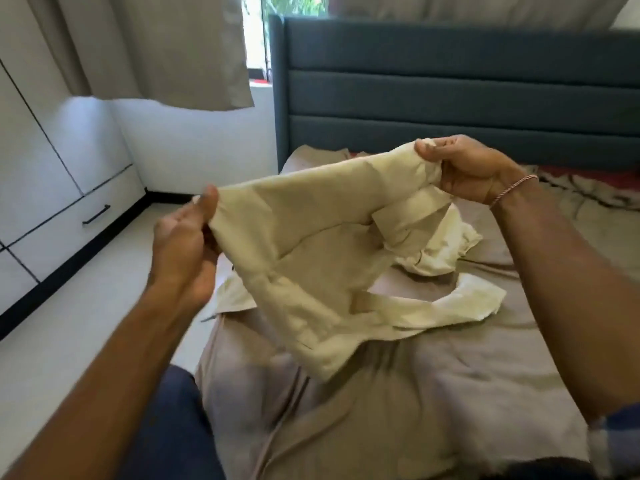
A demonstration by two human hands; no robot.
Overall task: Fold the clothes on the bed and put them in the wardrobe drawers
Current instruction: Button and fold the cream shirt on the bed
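A cream shirt (311, 244) is held up above the bed (433, 393), partly lifted, with its lower part and a sleeve still lying on the taupe sheet. My left hand (187, 244) pinches one edge of the cloth at the left. My right hand (467, 168) grips a bunched part of the shirt higher up on the right, near the collar. The wardrobe drawer (79, 216) with a black handle is at the left and is closed.
A dark blue padded headboard (450, 84) stands behind the bed. More crumpled bedding (588, 192) with red cloth lies at the far right. White floor (86, 306) runs between the bed and the white wardrobe (31, 150). Grey curtains (156, 46) hang over a window.
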